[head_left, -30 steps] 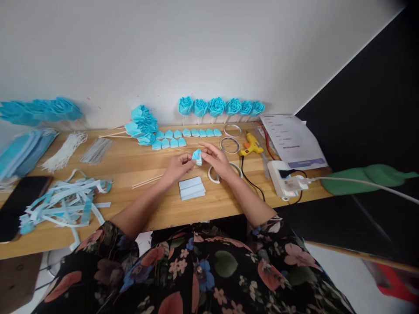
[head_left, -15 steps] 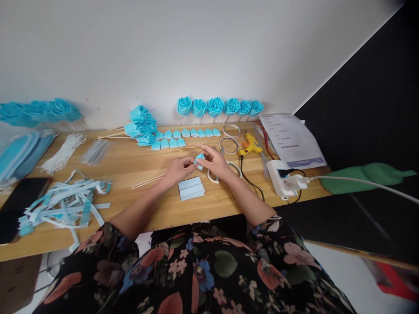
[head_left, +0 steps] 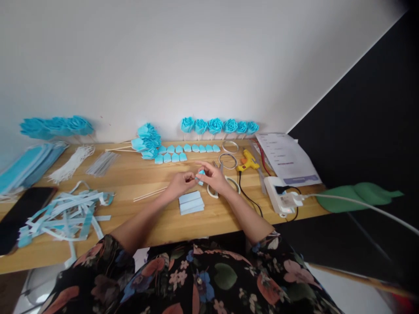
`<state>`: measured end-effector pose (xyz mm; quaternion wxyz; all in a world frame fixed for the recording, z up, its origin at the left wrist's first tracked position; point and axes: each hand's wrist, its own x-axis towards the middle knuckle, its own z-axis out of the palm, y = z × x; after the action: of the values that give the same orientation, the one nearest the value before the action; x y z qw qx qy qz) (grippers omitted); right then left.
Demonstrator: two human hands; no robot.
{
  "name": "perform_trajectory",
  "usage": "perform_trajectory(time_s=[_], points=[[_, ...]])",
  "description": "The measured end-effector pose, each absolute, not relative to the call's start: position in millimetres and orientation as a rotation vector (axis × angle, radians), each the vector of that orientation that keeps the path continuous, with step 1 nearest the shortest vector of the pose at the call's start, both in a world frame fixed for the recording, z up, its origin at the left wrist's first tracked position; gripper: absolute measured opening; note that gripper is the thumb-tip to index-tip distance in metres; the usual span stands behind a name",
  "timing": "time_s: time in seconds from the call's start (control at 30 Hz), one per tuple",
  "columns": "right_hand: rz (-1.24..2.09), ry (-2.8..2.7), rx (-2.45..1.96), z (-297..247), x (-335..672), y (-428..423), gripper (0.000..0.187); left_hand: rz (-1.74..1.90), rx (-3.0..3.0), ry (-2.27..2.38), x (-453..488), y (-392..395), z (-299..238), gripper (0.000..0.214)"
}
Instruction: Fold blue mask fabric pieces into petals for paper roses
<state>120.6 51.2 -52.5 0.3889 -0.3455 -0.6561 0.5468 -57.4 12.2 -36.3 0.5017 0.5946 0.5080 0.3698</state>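
Observation:
My left hand (head_left: pixel 179 182) and my right hand (head_left: pixel 213 177) meet over the middle of the wooden table (head_left: pixel 137 179). Both pinch a small light-blue folded piece (head_left: pixel 200 174) between their fingertips. Just below the hands lies a small stack of light-blue rectangles (head_left: pixel 191 203). Two rows of folded blue petals (head_left: pixel 186 151) lie beyond the hands. Finished blue roses (head_left: pixel 218 125) lean against the wall behind them.
A yellow glue gun (head_left: pixel 248 160) and wire rings (head_left: pixel 228 160) lie right of the hands, then a white power strip (head_left: pixel 279 196) and a paper sheet (head_left: pixel 284 158). Blue strip scraps (head_left: pixel 65 211), a black phone (head_left: pixel 18 216) and blue masks (head_left: pixel 26 163) sit left. Thin sticks (head_left: pixel 149 194) lie nearby.
The view has tilted up, so the table sits lower in the picture. The hands have drawn the blue piece closer together, and it shows less between the fingers.

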Motion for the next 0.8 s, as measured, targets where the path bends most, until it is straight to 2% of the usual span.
perform_trajectory(time_s=[0.5, 0.8], points=[[1.482, -1.53, -0.902, -53, 130, 56, 0.05, 1.005, 1.293, 1.107, -59, 16, -30, 0.025], [1.636, -1.665, -0.852, -47, 127, 48, 0.062, 1.061, 1.218, 1.215, -65, 17, -28, 0.038]])
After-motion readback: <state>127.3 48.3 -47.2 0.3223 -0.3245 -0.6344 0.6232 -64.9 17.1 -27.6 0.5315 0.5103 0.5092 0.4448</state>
